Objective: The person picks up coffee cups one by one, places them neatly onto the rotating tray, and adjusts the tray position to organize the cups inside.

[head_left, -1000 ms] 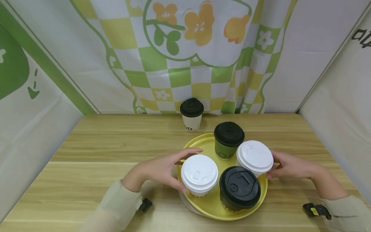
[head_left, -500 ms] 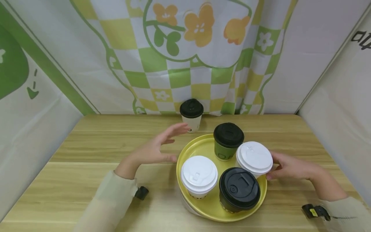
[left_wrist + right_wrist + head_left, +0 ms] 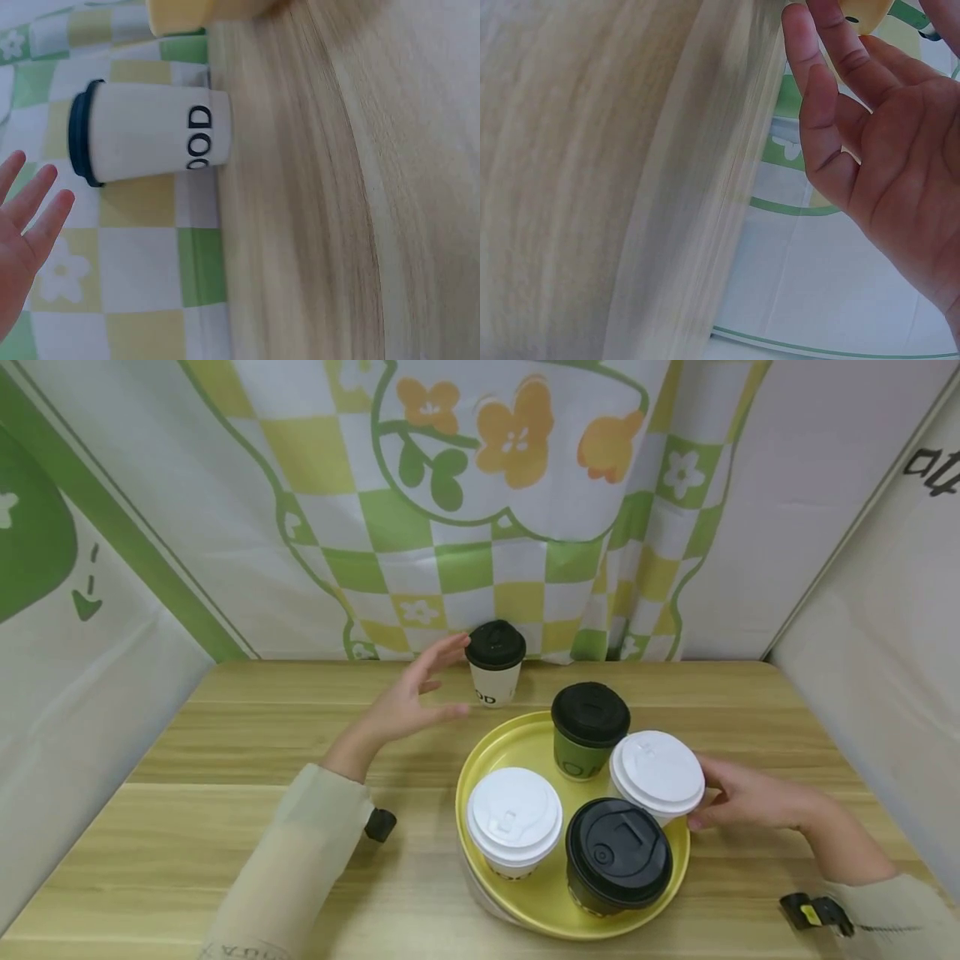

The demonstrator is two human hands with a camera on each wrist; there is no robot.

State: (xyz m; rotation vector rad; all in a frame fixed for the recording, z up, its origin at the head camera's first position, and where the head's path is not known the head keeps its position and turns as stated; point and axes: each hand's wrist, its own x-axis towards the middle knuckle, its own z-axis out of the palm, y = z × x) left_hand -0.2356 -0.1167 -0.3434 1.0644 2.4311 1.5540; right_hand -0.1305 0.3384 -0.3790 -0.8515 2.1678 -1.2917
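My left hand [image 3: 405, 700] reaches over the table with fingers spread beside a white paper cup [image 3: 495, 683] with a black lid at the back. In the left wrist view the cup [image 3: 146, 133] stands apart from the fingertips [image 3: 58, 206]. My right hand [image 3: 757, 795] is at the right rim of a round yellow tray [image 3: 495, 760], beside a white-lidded cup [image 3: 658, 770]; its fingertips are partly hidden there. In the right wrist view, the fingers of the right hand [image 3: 900, 142] are loosely bent, with nothing visible between them.
Also upright on the tray are a green cup [image 3: 581, 756] with a black lid, another white-lidded cup [image 3: 514, 814] and a dark cup [image 3: 618, 856] with a black lid. A patterned curtain [image 3: 465, 560] hangs behind the wooden table [image 3: 247, 735].
My left hand has left the white-lidded cup at the tray's left and moved away, up to the cup at the back. The right hand stays almost still.
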